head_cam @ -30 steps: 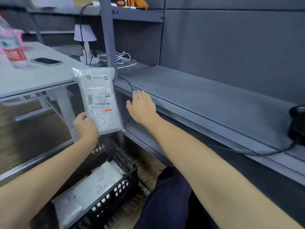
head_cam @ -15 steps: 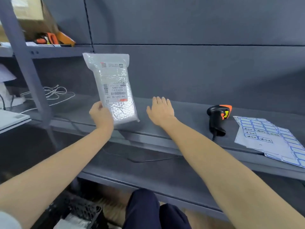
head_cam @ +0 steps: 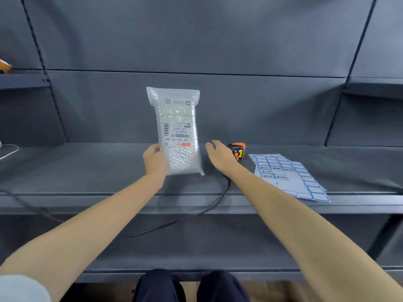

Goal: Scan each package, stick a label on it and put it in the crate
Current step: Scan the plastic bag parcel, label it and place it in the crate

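My left hand (head_cam: pixel 154 159) grips the lower left edge of a clear bubble-wrap package (head_cam: pixel 177 129) and holds it upright above the grey shelf (head_cam: pixel 87 171); its printed barcode label faces me, upside down. My right hand (head_cam: pixel 219 154) is over the shelf with fingers apart, just left of the black and orange barcode scanner (head_cam: pixel 237 150), partly covering it. Whether it touches the scanner is unclear. Sheets of blue-bordered labels (head_cam: pixel 287 175) lie to the right of the scanner. The crate is out of view.
The scanner's black cable (head_cam: pixel 196 214) hangs over the shelf's front edge and across the lower shelf (head_cam: pixel 196 247). White cords (head_cam: pixel 8 149) lie at far left. Dark uprights and a back panel close off the shelf behind. My knees show at the bottom.
The view swung right from the crate and white table to the shelf. My left hand carried the package along, still upright. My right hand moved right, up to the scanner.
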Motion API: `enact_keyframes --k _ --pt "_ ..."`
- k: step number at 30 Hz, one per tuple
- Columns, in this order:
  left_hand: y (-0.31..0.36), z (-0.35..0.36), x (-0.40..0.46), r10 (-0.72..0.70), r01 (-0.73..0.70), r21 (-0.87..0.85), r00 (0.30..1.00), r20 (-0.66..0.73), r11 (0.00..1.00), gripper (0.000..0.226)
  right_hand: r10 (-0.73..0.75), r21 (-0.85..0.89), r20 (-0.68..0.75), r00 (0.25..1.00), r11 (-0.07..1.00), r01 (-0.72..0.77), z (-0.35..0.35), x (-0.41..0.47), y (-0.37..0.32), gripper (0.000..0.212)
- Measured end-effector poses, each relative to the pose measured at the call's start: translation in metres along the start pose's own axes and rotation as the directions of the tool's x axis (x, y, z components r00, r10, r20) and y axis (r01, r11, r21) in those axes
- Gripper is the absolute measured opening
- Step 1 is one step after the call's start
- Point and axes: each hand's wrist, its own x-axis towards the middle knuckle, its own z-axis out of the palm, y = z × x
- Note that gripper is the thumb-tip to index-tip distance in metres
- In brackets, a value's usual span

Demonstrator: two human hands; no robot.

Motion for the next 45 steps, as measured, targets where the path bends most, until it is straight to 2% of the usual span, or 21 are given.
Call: enact_keyframes --k 3,6,9,11,14,16,18,20,22,25,28,30,32,34,36,38,41,43,45 --pt "-0.002 0.015 -0.004 -0.041 0.042 -0.035 0.999 0.021 0.998 0.038 0.0 0.175 0.046 0.999 0.984 -0.008 -0.002 -0.002 0.003 0.05" --pt "-0.001 0.026 -0.005 -0.084 0.086 -0.107 0.996 0.024 0.991 0.04 -0.02 0.273 0.158 0.987 0.962 -0.024 0.002 0.003 0.011 0.064" --pt "0.007 0.033 -0.005 -0.108 0.106 -0.136 0.994 -0.011 0.985 0.039 0.038 0.375 0.311 0.95 0.913 -0.159 0.006 0.01 0.02 0.051" --pt "0.01 0.035 -0.003 -0.119 0.115 -0.145 0.993 -0.016 0.983 0.042 0.007 0.464 0.364 0.932 0.866 -0.188 0.009 0.014 0.023 0.055" --pt "0.01 0.032 0.002 -0.088 0.087 -0.068 0.996 -0.007 0.994 0.05 -0.04 0.563 0.347 0.937 0.807 -0.174 0.004 0.018 0.02 0.043" --pt "0.011 0.024 0.008 -0.063 0.063 -0.006 0.996 -0.068 0.998 0.051 -0.064 0.588 0.314 0.947 0.797 -0.14 -0.008 0.024 0.013 0.037" --pt "0.017 0.014 0.017 -0.023 0.029 0.027 0.979 -0.203 0.999 0.045 -0.092 0.541 0.273 0.958 0.838 -0.074 -0.025 0.034 0.006 0.038" --pt "0.027 0.002 0.027 0.131 -0.107 0.098 0.953 -0.274 0.989 0.038 -0.131 0.45 0.256 0.958 0.893 0.002 -0.045 0.044 -0.005 0.038" --pt "0.037 -0.009 0.032 0.302 -0.251 0.224 0.923 -0.239 0.942 0.051 -0.172 0.418 0.239 0.956 0.907 0.058 -0.064 0.052 -0.02 0.043" --pt "0.048 -0.021 0.035 0.506 -0.427 0.427 0.858 -0.085 0.797 0.074 -0.231 0.336 0.176 0.957 0.928 0.163 -0.088 0.06 -0.045 0.056" --pt "0.056 -0.027 0.04 0.588 -0.54 0.553 0.801 0.107 0.634 0.084 -0.275 0.266 0.176 0.945 0.938 0.223 -0.104 0.065 -0.068 0.067" --pt "0.058 -0.025 0.042 0.553 -0.562 0.582 0.804 0.218 0.587 0.077 -0.303 0.221 0.17 0.938 0.939 0.263 -0.109 0.065 -0.082 0.067" --pt "0.057 -0.021 0.04 0.415 -0.528 0.519 0.849 0.326 0.673 0.065 -0.343 0.213 0.139 0.929 0.926 0.31 -0.109 0.065 -0.095 0.058" --pt "0.054 -0.017 0.033 0.269 -0.422 0.349 0.872 0.409 0.837 0.057 -0.395 0.233 0.099 0.913 0.901 0.365 -0.104 0.067 -0.103 0.044" --pt "0.046 -0.012 0.023 0.223 -0.342 0.208 0.867 0.445 0.916 0.044 -0.45 0.202 0.061 0.891 0.88 0.431 -0.097 0.069 -0.105 0.035" --pt "0.035 -0.006 0.015 0.205 -0.31 0.151 0.854 0.479 0.939 0.037 -0.502 0.109 0.024 0.865 0.861 0.497 -0.089 0.07 -0.105 0.03" --pt "0.017 0.002 0.008 0.192 -0.259 0.076 0.856 0.48 0.963 0.051 -0.556 -0.053 -0.022 0.831 0.831 0.554 -0.076 0.069 -0.101 0.029" --pt "0.009 0.006 0.006 0.193 -0.245 0.069 0.881 0.432 0.967 0.054 -0.559 -0.115 -0.082 0.825 0.827 0.55 -0.067 0.068 -0.095 0.028" --pt "0.001 0.006 0.008 0.191 -0.246 0.088 0.893 0.408 0.965 0.052 -0.492 -0.139 -0.208 0.845 0.871 0.472 -0.061 0.068 -0.083 0.031"
